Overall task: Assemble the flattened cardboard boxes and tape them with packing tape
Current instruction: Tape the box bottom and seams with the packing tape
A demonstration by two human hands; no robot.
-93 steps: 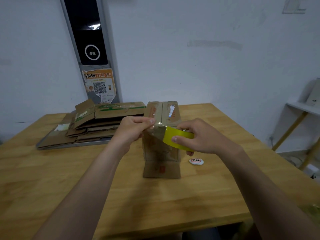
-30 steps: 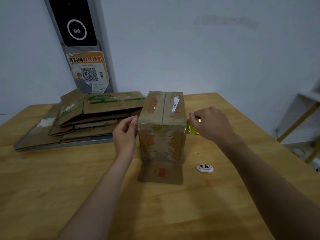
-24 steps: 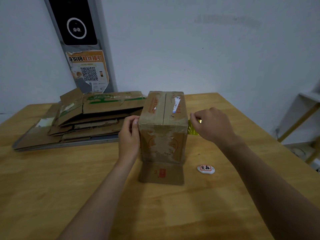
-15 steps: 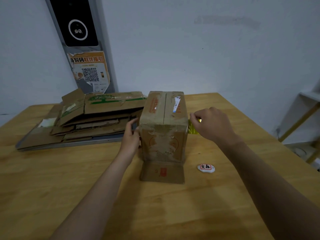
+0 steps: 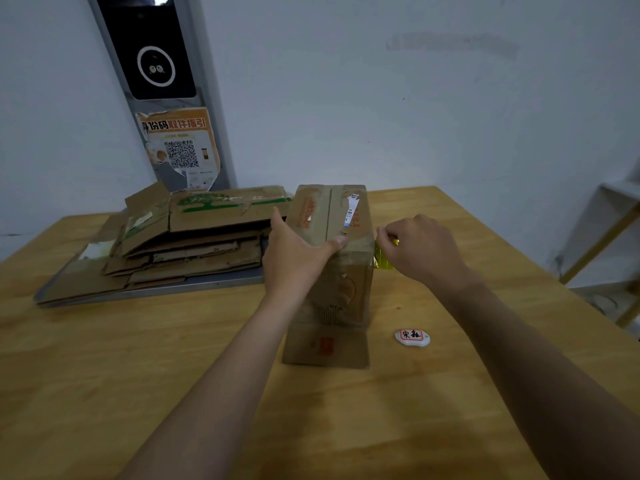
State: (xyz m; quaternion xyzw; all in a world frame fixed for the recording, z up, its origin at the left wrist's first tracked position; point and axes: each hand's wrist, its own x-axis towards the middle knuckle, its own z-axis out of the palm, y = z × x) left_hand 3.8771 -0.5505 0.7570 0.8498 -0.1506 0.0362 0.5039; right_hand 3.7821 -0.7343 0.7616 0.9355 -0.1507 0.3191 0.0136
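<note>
– Standing on end on the table [image 5: 138, 375], the box [image 5: 332, 292] looks light, hollow and worn (soft corners); I'd expect it to tip or dent easily
– So brace edges, not panels. Left hand [image 5: 294, 258] lies flat over its top left edge, thumb straight; right hand [image 5: 422, 251] curls round the yellow tape roll [image 5: 382, 260] just beside the top right corner, flattened boxes [image 5: 194, 247] stacked behind-left

Brown box [image 5: 332, 271] with orange print, yellow tape [image 5: 382, 259], white tag [image 5: 412, 337] bearing red-framed black characters
</note>
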